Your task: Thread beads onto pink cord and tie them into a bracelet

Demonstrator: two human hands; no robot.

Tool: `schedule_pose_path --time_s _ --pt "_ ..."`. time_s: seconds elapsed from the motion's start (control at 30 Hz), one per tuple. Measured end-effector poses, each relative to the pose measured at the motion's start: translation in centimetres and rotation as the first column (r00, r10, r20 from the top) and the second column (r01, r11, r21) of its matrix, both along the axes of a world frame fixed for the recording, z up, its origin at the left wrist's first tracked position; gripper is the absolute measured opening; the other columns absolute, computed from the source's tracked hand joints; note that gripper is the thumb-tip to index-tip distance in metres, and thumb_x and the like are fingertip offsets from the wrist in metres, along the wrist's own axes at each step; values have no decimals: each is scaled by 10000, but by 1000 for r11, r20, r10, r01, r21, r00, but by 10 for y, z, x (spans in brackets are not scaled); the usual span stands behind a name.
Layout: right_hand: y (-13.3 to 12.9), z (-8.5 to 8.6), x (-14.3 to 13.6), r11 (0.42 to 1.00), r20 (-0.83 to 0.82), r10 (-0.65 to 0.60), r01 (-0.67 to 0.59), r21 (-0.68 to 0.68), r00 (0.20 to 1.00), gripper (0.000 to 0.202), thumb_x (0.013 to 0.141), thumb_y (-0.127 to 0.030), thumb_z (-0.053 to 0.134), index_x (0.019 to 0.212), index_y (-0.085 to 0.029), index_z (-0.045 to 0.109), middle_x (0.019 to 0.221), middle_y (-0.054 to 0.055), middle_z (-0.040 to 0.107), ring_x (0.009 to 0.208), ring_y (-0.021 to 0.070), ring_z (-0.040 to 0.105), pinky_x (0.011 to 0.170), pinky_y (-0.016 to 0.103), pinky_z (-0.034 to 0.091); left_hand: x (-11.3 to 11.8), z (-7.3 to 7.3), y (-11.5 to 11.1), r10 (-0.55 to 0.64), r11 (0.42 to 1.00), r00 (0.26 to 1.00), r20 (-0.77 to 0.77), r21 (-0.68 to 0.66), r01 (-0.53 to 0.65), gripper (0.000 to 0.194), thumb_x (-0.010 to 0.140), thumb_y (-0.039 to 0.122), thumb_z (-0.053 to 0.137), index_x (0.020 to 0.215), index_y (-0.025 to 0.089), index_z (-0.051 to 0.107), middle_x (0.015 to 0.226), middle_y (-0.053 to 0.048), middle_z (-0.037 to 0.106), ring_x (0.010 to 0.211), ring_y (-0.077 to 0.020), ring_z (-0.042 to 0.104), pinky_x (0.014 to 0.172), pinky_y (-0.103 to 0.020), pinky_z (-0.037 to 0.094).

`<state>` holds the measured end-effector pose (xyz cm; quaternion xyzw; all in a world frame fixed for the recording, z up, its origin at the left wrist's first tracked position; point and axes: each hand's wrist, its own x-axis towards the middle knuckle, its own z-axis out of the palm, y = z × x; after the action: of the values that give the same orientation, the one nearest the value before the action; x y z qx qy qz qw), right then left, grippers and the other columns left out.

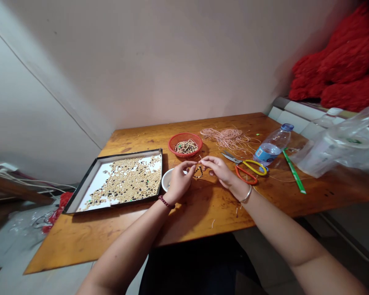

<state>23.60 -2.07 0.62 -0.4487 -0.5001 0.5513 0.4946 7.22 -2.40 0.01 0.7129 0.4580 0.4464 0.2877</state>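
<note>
My left hand (181, 180) and my right hand (219, 169) meet above the middle of the table, thumbs and fingers pinched close together. Between them hangs a small loop of light and dark beads, a beaded bracelet (198, 172). A short end of thin cord (200, 157) sticks up at the fingertips; both hands seem to grip this cord, though the fingers partly hide it. Behind my left hand stands a white bowl (166, 180), its inside mostly hidden. Scissors (245, 168) with orange and yellow handles lie just right of my right hand.
A shallow black-edged tray (94, 180) of loose beads lies on the left of the wooden table (184, 227). Beyond my hands are a red basket (172, 150) with strung beads and tangled pink cord (226, 137). Rightward are a water bottle (272, 145), a green strip (294, 171) and a plastic bag (350, 143).
</note>
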Motion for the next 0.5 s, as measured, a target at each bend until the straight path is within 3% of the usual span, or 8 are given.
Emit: schedule_pose_path --time_s 0.17,0.37,0.5 --pt "0 0 -2 999 41 -42 42 12 998 239 685 -404 661 788 -189 658 796 37 636 761 156 544 499 204 313 -1 -1 -4 47 998 994 -98 56 -42 167 915 311 480 948 191 592 913 -51 684 825 -171 635 713 -268 463" --pt "5 -3 -2 995 51 -69 65 73 996 227 692 -408 650 782 -200 631 879 40 649 838 172 555 628 250 409 1 -2 -5 -60 998 996 -60 -11 59 153 964 311 361 944 197 462 900 -58 657 844 -160 631 742 -276 458" --pt "6 -7 -2 997 -54 -40 44 65 998 283 712 -477 641 805 -226 547 870 9 565 823 152 539 689 273 466 3 -3 -4 -152 983 985 79 -96 159 186 959 366 356 923 203 438 906 -41 624 842 -142 607 781 -280 479"
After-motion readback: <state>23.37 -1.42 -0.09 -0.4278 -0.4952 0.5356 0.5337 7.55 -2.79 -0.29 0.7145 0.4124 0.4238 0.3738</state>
